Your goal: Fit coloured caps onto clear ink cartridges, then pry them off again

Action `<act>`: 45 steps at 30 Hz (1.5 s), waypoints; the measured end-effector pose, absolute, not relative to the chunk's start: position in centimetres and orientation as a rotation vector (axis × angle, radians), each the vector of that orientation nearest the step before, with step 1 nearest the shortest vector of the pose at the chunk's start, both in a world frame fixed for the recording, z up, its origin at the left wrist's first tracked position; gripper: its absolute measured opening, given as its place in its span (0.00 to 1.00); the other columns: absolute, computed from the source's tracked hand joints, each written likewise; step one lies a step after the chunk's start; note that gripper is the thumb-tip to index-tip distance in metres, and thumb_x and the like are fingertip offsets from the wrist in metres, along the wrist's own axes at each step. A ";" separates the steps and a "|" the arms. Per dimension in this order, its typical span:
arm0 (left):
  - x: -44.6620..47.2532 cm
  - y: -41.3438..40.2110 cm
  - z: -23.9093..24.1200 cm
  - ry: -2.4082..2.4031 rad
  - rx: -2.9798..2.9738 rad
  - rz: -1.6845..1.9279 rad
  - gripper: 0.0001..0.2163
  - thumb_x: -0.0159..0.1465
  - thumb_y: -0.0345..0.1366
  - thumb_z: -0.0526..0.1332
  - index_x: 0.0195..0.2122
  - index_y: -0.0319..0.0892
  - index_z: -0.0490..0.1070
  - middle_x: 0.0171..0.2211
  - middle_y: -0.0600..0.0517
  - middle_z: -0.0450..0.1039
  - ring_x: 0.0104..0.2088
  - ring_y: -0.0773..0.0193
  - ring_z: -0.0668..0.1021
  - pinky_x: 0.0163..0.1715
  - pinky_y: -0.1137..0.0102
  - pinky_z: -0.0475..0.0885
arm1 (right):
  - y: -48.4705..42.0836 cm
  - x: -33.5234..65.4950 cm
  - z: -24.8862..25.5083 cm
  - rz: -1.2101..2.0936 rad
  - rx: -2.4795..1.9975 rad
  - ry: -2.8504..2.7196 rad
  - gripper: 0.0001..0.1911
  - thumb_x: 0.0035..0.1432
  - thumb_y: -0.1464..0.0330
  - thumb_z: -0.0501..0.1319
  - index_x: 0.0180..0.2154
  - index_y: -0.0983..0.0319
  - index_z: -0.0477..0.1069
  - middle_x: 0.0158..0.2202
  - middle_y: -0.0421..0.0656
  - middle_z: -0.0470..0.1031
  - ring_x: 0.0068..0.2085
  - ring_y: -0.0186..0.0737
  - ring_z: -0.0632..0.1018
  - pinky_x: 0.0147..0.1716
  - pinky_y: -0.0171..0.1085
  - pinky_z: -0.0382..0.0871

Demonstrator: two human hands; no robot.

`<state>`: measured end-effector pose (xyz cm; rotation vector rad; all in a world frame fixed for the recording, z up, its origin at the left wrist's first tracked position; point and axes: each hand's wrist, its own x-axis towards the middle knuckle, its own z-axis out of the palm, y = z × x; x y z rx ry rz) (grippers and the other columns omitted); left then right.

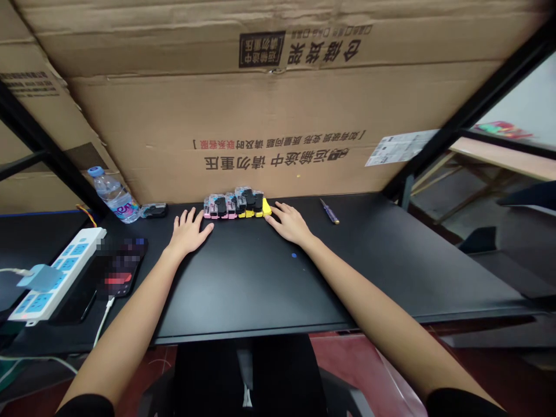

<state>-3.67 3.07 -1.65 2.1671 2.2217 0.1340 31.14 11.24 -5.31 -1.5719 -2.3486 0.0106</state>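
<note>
A row of small plastic pieces (237, 205), clear and black on top with pink and yellow below, stands against the cardboard at the back of the black table (243, 289). What kind they are is too small to tell. At the row's left end rests my left hand (186, 231), fingers spread, its fingertips close to the pink end. My right hand (291, 223) lies flat at the other end, with its thumb by the yellow piece (266, 207). Neither hand grips anything. One similar clear and black piece (154, 210) lies apart to the left.
Left of my arm are a water bottle (115, 194), a phone (125, 266) with a cable, and a white power strip (61, 275). A screwdriver (330, 211) lies right of my right hand. A blue dot (294, 255) marks the tabletop. Cardboard (260, 110) walls the back.
</note>
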 end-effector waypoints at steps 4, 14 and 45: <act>-3.7 3.2 -1.9 2.190 2.177 0.148 0.35 0.77 0.57 0.46 0.79 0.42 0.56 0.80 0.42 0.48 0.80 0.39 0.52 0.76 0.42 0.50 | 11.4 31.3 -5.5 0.010 -1.564 -2.353 0.31 0.77 0.51 0.51 0.71 0.59 0.70 0.75 0.53 0.65 0.74 0.61 0.67 0.73 0.58 0.60; -3.7 3.0 -1.6 2.197 2.185 0.156 0.36 0.77 0.58 0.46 0.78 0.42 0.57 0.80 0.43 0.50 0.79 0.41 0.54 0.76 0.42 0.51 | 11.6 31.6 -5.6 0.045 -1.577 -2.369 0.31 0.77 0.52 0.52 0.71 0.61 0.69 0.75 0.55 0.63 0.75 0.60 0.66 0.73 0.57 0.58; -4.0 3.3 -2.1 2.208 2.167 0.187 0.37 0.76 0.58 0.45 0.78 0.37 0.57 0.80 0.40 0.50 0.79 0.41 0.53 0.76 0.43 0.51 | 11.5 31.5 -5.7 0.024 -1.546 -2.351 0.31 0.75 0.54 0.52 0.70 0.63 0.69 0.74 0.57 0.65 0.73 0.62 0.68 0.72 0.59 0.60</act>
